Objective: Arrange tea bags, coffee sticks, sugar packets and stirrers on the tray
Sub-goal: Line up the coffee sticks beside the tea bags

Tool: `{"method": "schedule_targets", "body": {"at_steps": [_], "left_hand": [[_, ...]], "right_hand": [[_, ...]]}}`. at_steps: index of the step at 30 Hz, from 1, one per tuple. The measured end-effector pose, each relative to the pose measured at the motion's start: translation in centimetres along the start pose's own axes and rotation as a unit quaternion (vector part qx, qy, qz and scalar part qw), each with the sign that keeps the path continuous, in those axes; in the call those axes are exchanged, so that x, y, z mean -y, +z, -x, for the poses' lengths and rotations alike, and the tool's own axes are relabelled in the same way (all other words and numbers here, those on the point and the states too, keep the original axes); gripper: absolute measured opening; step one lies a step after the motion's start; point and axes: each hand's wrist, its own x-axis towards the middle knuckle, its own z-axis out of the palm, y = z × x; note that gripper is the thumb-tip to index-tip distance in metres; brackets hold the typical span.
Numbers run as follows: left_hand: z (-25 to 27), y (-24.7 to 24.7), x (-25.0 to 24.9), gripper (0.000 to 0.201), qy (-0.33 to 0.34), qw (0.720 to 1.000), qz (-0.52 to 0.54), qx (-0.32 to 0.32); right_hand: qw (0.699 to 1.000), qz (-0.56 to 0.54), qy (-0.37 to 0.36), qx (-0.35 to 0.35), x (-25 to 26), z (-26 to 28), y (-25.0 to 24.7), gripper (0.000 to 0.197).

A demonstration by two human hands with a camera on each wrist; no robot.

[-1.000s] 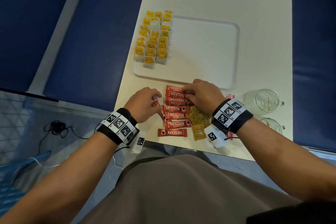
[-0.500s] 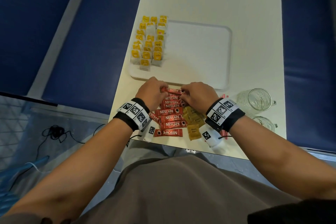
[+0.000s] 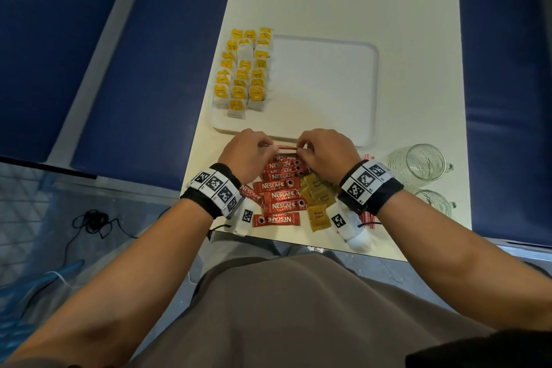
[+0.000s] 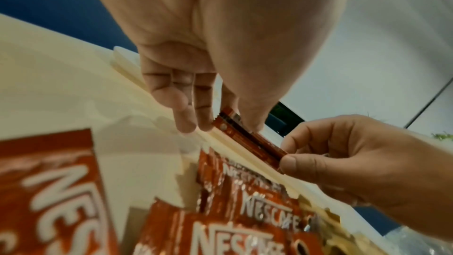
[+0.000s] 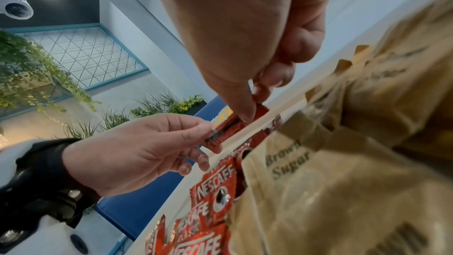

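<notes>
Together, the left hand and right hand each pinch one end of a small bundle of coffee sticks, at the tray's six-o'clock rim, above the counter.

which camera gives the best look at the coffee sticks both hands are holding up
The left wrist view: the held coffee sticks lie unobstructed between the left hand and right hand, pinched at each end. The right wrist view shows them shorter, partly covered by fingers. The head view shows only a thin red strip.
</notes>
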Motion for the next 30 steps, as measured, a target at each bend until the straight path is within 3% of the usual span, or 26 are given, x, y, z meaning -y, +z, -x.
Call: {"method": "schedule_targets", "body": {"at_steps": [2,5,10,16,26,30], "left_hand": [[0.0,-0.4,0.2,0.031,-0.001,0.999,0.037,-0.007],[0.2,-1.3,0.3,0.038,-0.056,0.991,0.120,0.004],[1.2,-2.6,-0.3,0.021,-0.082,0.954,0.272,0.098],[1.4,-3.4,0.4,0.011,-0.026,0.965,0.229,0.121],[2.1,-4.2,0.6,0.012,-0.046,0.962,0.244,0.112],[2.1,-4.1,0.7,0.016,-0.055,0.958,0.258,0.113]], "right_hand": [[1.000,-0.015,-0.015,-0.023,0.1,0.4,-0.3,0.016],[0.998,-0.037,-0.037,-0.041,0.2,1.0,-0.7,0.013],[0.995,-0.052,-0.050,-0.074,0.4,1.7,-0.7,0.011],[0.995,-0.074,-0.036,-0.063,0.4,1.7,-0.6,0.009],[0.998,0.032,-0.022,0.058,0.6,0.2,0.2,0.043],[0.993,0.065,-0.032,0.093,0.9,0.0,0.2,0.045]]}}
